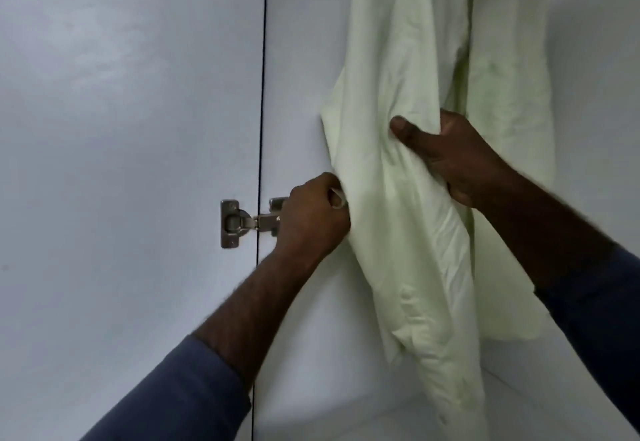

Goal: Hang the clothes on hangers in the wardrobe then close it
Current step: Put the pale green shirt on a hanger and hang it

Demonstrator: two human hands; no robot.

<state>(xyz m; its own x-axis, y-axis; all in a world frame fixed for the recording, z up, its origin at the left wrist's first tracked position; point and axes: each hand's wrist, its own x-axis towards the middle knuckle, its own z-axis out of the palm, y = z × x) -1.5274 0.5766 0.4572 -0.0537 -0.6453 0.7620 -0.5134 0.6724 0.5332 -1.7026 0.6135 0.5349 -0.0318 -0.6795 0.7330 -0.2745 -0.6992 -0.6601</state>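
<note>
at the far left the wardrobe door [121, 129] stands swung open, and its metal hinge [239, 222] shows where it meets the wardrobe's side wall [304, 60]. just right of the hinge, your left hand [311, 219] has its grip pinched on the near edge of the pale green shirt [408, 60], curled round a small fold of cloth. the shirt hangs inside the wardrobe, close to that side wall, from a point at the top edge of the view. the hanger and rail are cut off there, so you cannot tell whether it sits square. further right, your right hand [453, 160] has its grip closed on a bunch of the shirt's front. by the look of it this shirt is hung and you are only straightening it. what is left: let go of it, hang any other clothes (none are in view), and shut the door.
</note>
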